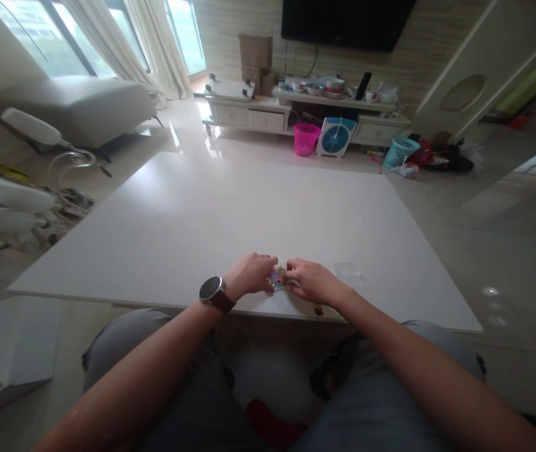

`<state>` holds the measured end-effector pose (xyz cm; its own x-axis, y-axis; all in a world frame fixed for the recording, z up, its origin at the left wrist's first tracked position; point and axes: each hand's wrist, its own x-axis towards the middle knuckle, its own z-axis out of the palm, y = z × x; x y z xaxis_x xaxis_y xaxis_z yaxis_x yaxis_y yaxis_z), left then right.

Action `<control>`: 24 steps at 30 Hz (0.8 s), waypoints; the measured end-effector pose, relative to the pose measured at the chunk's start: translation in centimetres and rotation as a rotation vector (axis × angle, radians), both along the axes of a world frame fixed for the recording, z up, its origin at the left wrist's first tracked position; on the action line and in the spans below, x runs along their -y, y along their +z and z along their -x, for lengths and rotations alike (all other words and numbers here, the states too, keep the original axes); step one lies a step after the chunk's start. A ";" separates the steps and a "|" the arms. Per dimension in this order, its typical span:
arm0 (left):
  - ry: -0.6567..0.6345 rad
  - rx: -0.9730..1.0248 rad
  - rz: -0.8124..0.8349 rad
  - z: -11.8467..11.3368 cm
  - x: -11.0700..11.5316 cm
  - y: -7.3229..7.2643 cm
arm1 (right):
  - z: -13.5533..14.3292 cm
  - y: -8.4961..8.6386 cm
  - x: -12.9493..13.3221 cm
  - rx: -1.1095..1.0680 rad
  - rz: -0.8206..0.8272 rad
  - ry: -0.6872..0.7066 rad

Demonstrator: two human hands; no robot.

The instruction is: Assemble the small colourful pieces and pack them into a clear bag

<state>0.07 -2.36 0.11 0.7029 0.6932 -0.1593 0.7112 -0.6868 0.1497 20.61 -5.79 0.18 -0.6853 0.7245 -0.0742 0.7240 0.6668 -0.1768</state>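
A small clear box [278, 277] with several tiny colourful pieces sits near the front edge of the white table [230, 213]. My left hand [255, 274], with a watch on the wrist, grips the box from its left side, thumb at the near edge and fingers at the far edge. Curled in over the right side of the box, my right hand [306, 279] has its fingertips pressed together; what they pinch is too small to make out. A flat clear plastic lid [349, 274] lies just right of that hand. Below the right wrist is a small brown-and-yellow item [318, 309].
Past the table's far edge stand a pink basket [305, 139], a box fan [336, 137] and a long cabinet [268, 120] with crockery on top. White lamp-like parts [18, 194] crowd the floor at left. My knees are under the front edge.
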 end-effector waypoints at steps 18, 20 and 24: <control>0.013 0.013 0.042 0.2 -0.2 -0.2 | -1.4 0.8 -0.7 0.030 0.053 -0.147; 0.010 0.018 0.061 0.3 -0.3 -0.2 | -2.8 1.4 -1.1 0.084 0.071 -0.189; 0.017 0.026 0.102 0.5 -0.3 -0.1 | -6.5 2.0 -2.2 0.271 0.175 -0.427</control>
<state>-0.39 -2.01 0.01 0.6964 0.6859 -0.2112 0.7173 -0.6553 0.2367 27.14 -3.62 2.16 -0.2718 0.8954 -0.3528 0.9595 0.2802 -0.0280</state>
